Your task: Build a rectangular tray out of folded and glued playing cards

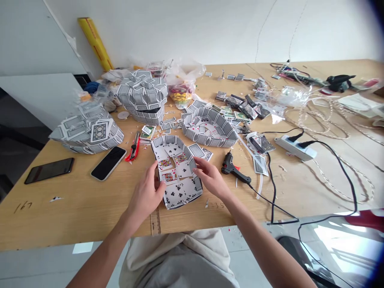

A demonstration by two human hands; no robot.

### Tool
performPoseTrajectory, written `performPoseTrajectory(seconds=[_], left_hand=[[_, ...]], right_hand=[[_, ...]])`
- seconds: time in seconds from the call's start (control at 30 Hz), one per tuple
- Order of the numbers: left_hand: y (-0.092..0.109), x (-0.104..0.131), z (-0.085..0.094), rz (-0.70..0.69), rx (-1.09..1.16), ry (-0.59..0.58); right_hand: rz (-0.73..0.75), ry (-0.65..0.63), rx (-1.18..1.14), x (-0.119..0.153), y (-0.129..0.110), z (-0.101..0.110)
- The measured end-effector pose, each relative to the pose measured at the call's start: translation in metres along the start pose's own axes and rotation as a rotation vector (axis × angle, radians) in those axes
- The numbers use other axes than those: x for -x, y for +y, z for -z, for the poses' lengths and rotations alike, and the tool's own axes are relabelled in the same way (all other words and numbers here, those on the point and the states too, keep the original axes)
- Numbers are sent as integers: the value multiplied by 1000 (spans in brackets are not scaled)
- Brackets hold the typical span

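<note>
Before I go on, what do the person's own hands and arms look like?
The left hand and right hand are gloveless, with no ring, watch or markings I can make out. Both forearms are bare, no sleeves in view. Below, pale beige and grey clothing shows.

I read 5 on a club playing card (180,194); the tabletop (90,214) bears 167 near left, faint digits (217,205) near centre.

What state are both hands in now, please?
Left hand: holding the card tray by its left side.
Right hand: holding the card tray by its right side.
</note>
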State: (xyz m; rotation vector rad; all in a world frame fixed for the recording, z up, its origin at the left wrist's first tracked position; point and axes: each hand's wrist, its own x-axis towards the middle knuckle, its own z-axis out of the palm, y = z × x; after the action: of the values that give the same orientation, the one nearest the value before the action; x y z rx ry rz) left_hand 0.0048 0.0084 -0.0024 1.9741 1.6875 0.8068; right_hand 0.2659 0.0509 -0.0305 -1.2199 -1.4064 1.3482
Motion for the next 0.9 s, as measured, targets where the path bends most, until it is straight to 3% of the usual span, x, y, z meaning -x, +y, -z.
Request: performPoseTrajectory(seconds=[0.27,0.47,0.63,0.77,0.9], left_hand=[[0,-2,13,33,-139,-53],[0,-21,15,-112,-166,86],[-1,-40,-3,-154,-298,48],[-10,-44,-23,-101,-361,-17],[-14,-42,-29,-94,-367,-25]], right_hand=[[-42,-42,143,30,-14,-14],[115,136,357,7,-36,-9],[347,40,625,-27,-43,-31],[327,-35,787,-38,-26,-51],[327,-61,877,-39,-18,-55]])
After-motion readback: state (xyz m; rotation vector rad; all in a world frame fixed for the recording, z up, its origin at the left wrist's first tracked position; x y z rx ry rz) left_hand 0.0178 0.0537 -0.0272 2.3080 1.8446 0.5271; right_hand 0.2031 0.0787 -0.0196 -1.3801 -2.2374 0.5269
